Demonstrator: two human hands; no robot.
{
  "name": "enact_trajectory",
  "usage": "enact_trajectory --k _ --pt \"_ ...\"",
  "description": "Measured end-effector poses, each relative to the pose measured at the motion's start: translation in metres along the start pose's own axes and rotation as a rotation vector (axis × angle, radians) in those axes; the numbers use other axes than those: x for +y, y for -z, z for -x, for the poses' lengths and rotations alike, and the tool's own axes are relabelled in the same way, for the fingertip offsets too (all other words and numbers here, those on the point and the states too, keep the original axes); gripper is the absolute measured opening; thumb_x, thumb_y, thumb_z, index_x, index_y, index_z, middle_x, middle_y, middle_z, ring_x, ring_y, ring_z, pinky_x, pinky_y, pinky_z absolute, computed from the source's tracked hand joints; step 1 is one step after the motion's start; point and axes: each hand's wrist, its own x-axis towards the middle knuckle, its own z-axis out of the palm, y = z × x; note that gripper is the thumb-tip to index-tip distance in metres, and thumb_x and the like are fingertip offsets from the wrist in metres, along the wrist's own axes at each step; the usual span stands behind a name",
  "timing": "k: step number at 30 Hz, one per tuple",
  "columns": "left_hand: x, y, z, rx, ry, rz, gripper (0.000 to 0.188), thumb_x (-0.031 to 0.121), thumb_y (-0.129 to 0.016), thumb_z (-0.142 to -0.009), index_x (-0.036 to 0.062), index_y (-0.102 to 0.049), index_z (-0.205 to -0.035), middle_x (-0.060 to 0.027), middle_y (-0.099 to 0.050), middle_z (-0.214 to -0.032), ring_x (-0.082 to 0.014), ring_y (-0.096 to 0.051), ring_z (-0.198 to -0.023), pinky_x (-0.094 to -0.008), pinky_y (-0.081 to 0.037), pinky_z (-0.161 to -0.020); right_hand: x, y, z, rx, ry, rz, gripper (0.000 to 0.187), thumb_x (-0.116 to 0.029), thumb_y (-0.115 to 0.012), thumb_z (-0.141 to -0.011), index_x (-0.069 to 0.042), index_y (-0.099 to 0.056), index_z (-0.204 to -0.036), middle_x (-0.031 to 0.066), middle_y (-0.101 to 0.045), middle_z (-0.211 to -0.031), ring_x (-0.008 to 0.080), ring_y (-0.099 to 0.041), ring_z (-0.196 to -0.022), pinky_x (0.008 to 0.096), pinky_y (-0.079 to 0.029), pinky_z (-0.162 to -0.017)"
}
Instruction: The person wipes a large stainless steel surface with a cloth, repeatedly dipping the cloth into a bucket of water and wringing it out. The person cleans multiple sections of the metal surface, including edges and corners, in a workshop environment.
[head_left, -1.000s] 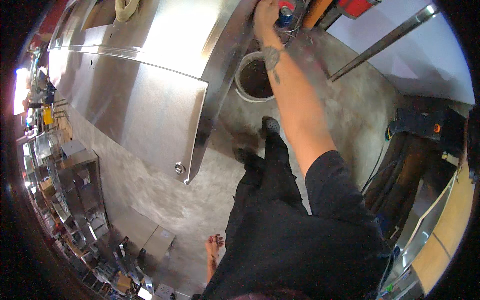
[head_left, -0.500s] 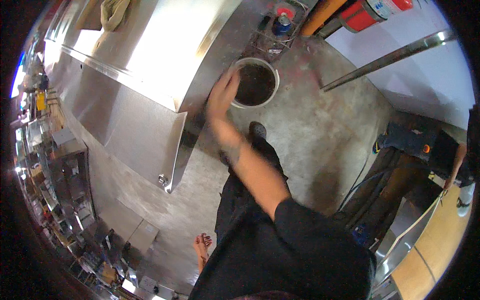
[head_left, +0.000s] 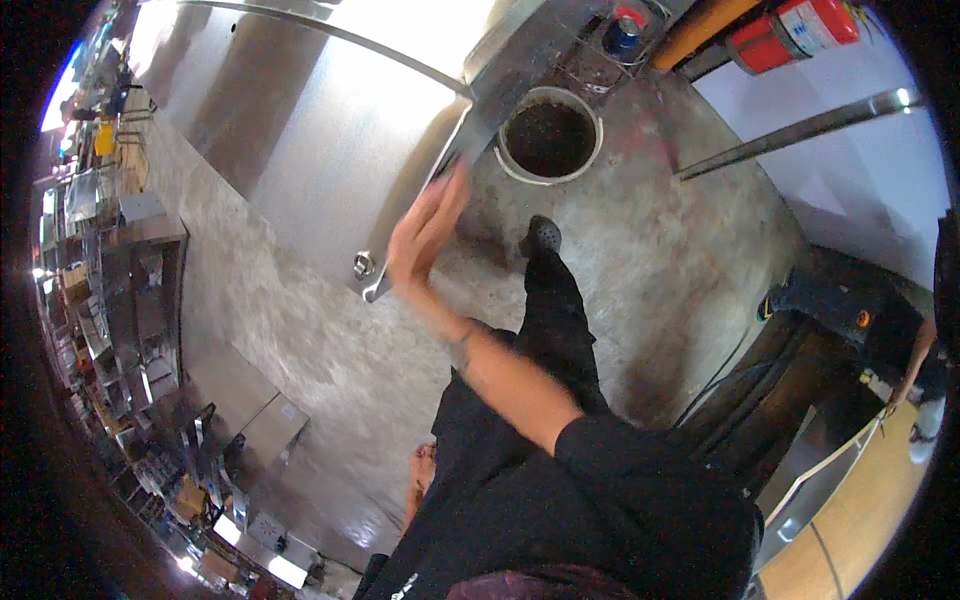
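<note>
Your right hand is raised in front of you, blurred, fingers straight and held loosely together, palm flat against the edge of the stainless steel door; it grips nothing. Your left hand hangs low beside your leg, only partly seen, and you cannot tell how its fingers are set.

The door's edge is a long narrow strip running from its lower corner, just below your right hand, up past your fingertips toward the top of the view, leaning to the right as it goes. The broad steel face spreads away to the left of the hand. A small round metal latch sits on that face just left of your wrist, near the lower corner.

Beyond your fingertips, up and to the right, a round metal bucket stands on the concrete floor, its mouth facing up and its inside dark. Your black shoe rests between hand and bucket, to the right. Farther off at the upper right lies a red fire extinguisher.
</note>
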Motion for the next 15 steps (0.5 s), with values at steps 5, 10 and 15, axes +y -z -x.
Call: enact_trajectory --k 5,10,15 --pt "-0.021 0.051 -0.026 0.171 0.102 0.375 0.038 0.036 -0.056 -0.111 0.0 -0.068 -0.115 -0.0121 -0.073 -0.092 -0.0182 -0.069 -0.072 -0.0302 -0.056 -0.065 0.039 0.003 0.084 -0.068 -0.19 -0.04 0.054 -0.022 -0.038 -0.113 0.013 -0.038 -0.154 0.0345 -0.042 -0.155 0.0477 -0.04 -0.145 0.0504 -0.029 -0.123" --pt "-0.105 0.081 0.017 0.145 0.078 0.379 0.036 0.033 -0.058 -0.11 -0.0014 -0.068 -0.114 -0.0125 -0.073 -0.092 -0.0213 -0.069 -0.073 -0.0331 -0.057 -0.066 0.01 -0.004 -0.137 0.014 0.041 -0.283 0.052 -0.027 -0.04 -0.112 0.014 -0.05 -0.143 0.0354 -0.055 -0.144 0.0486 -0.053 -0.133 0.0481 -0.04 -0.113" --pt "-0.197 0.061 0.086 0.011 0.095 0.063 0.039 0.034 -0.059 -0.108 -0.0033 -0.067 -0.115 -0.0133 -0.073 -0.094 -0.0256 -0.069 -0.077 -0.0376 -0.057 -0.071 0.041 -0.01 -0.097 0.044 -0.118 -0.074 0.052 -0.029 -0.041 -0.112 0.008 -0.052 -0.147 0.0316 -0.06 -0.141 0.0438 -0.056 -0.133 0.0439 -0.04 -0.115"
